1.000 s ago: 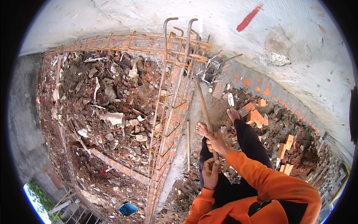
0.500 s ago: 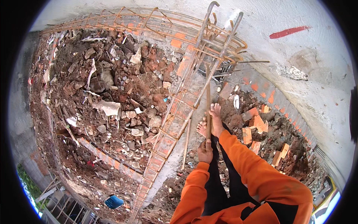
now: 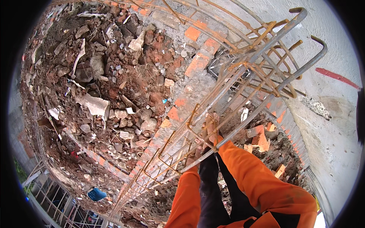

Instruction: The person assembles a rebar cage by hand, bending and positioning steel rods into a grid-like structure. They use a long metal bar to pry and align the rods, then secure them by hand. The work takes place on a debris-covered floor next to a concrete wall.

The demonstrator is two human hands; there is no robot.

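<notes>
A long rusty rebar cage [image 3: 181, 154] runs diagonally in front of me, its hooked far end raised above the brick footing. Behind its bars, my right hand [image 3: 213, 131] is closed, with a length of wood [image 3: 204, 131] at its fingers. Nearer to me, my left hand [image 3: 193, 156] is also closed on the wood, partly covered by the bars. Much of the wood and of both hands is hidden by the cage. Bent stirrups and thick hooked bars crowd the cage's raised end.
Rubble and broken stone [image 3: 125, 110] fill the left side. A brick footing [image 3: 197, 64] lies beneath the cage. Another rebar run [image 3: 224, 40] follows the pale wall [image 3: 334, 114]. Broken orange bricks [image 3: 260, 142] lie right of my legs. A blue object [image 3: 96, 194] sits lower left.
The cage's hooked end has come up off the footing and shifted right, nearer the camera. Its bars now cross in front of my hands and the wood. My view has also shifted.
</notes>
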